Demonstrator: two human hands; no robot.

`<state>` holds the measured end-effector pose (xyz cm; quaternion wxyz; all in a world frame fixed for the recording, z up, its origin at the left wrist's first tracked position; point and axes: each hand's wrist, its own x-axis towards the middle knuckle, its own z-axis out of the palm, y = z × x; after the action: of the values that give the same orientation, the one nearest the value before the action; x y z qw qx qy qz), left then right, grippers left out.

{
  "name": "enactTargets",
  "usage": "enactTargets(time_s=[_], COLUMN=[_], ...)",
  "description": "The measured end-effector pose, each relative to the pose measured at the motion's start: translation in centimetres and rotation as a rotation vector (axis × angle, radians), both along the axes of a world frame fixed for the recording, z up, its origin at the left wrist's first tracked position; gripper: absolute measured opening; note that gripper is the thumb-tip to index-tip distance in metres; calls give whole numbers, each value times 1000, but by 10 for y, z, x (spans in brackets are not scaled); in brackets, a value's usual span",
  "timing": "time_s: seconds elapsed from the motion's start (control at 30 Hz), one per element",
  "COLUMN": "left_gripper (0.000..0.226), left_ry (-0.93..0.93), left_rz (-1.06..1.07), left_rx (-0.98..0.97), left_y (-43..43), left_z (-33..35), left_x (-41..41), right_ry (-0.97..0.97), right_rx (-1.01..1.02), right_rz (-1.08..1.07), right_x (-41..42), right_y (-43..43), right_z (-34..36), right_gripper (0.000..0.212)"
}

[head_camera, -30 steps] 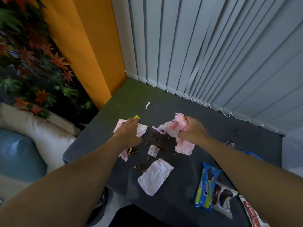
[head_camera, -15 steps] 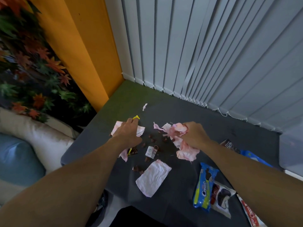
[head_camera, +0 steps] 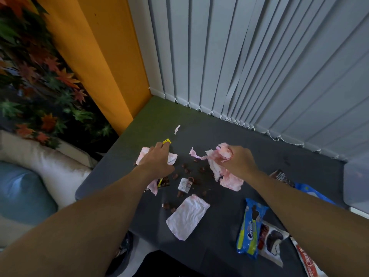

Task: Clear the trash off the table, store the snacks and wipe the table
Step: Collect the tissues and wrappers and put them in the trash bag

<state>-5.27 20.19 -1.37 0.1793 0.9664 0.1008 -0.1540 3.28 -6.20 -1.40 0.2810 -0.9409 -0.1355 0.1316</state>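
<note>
Right hand (head_camera: 239, 162) fingers are clutching one crumpled pink tissue (head_camera: 221, 154); left hand (head_camera: 156, 162) is lying on a second tissue (head_camera: 172, 158), grip unclear. Third tissue (head_camera: 187, 216) and three snack packs (head_camera: 250, 228) are lying near on worktop (head_camera: 217, 234).

Grey vertical blinds (head_camera: 259, 56) meet an orange wall (head_camera: 103, 56) beside cushions (head_camera: 24, 192).

— Query: colour of the table (head_camera: 283, 150)?
— Dark grey. The crumpled tissue (head_camera: 220, 154) in my right hand (head_camera: 240, 163) is white, blotched pink (unevenly).
— Other items?
— The flat tissue (head_camera: 187, 218): white, pink-tinged edges. The scrap (head_camera: 166, 141) at my left hand (head_camera: 156, 162): yellow. The crumbs (head_camera: 202, 169): brown. The biscuit pack (head_camera: 249, 232): blue with a yellow-green stripe, white lettering. The blinds (head_camera: 259, 56): pale grey vertical slats. The wall (head_camera: 99, 56): orange.
</note>
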Motion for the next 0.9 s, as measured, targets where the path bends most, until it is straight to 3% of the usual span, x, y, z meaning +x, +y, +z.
enactTargets(time_s=[0.1,0.33,0.47,0.5,0.57,0.63,0.73,0.9], left_gripper=[70,80,84,84,81,83,95,88], left_ry=[-5,37,70,80,102,132,196,304], left_rz=[30,68,30,12,-23,-47,-80,-147], left_rx=[-10,6,11,21,42,83,153,238], left_y=[0,11,20,22,27,31,36,41], left_z=[-2,-9,-18,-21,-27,-34,-44,-59], left_x=[-1,1,5,7,10,13,16,17], right_ry=[-21,18,60,86,149,172,184,145], right_rx=[0,-32,-191,-256,-381,-425,-408,-342], right_rz=[1,6,98,143,222,218,149,38], right_x=[-1,2,4,4,3,0,2,23], right_y=[-1,-1,2,2,-1,-5,-10,-5], right_z=[-1,-27,-41,-46,-56,-64,-66,-54], right_gripper=[18,28,18,22,59,66,55,30])
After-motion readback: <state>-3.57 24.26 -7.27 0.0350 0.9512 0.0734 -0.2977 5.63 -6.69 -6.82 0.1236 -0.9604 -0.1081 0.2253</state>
